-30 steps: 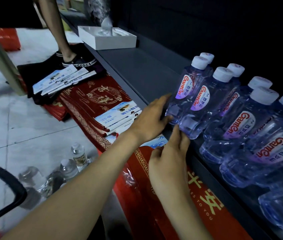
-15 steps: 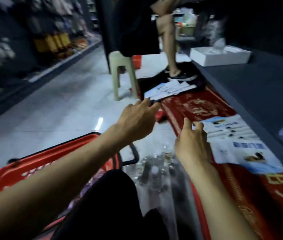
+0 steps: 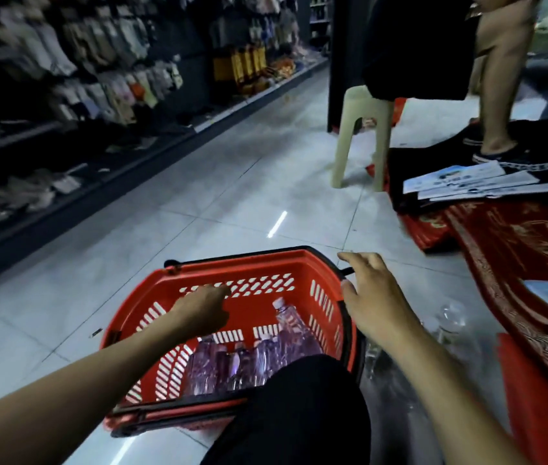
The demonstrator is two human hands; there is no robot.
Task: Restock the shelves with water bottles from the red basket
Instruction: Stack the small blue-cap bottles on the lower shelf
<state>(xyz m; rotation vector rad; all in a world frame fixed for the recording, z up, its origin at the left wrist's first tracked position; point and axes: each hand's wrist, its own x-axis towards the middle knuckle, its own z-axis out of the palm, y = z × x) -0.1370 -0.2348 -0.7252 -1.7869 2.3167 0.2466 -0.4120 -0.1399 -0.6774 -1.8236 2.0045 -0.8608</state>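
Reaching into the red basket [image 3: 239,262], the left hand [image 3: 202,308] hangs with fingers loosely bent, gripping nothing, above the water bottles [image 3: 232,362] lying along the basket's near side. The right hand [image 3: 377,297] hovers over the basket's right rim, fingers spread and empty. A leaning bottle [image 3: 291,325] rests against the right wall. Pale floor tiles [image 3: 232,196] surround the basket, with red mats [image 3: 517,250] to the right.

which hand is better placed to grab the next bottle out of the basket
Left, probably. The left hand is inside the red basket, just above the bottles; the right hand hovers open outside its rim.
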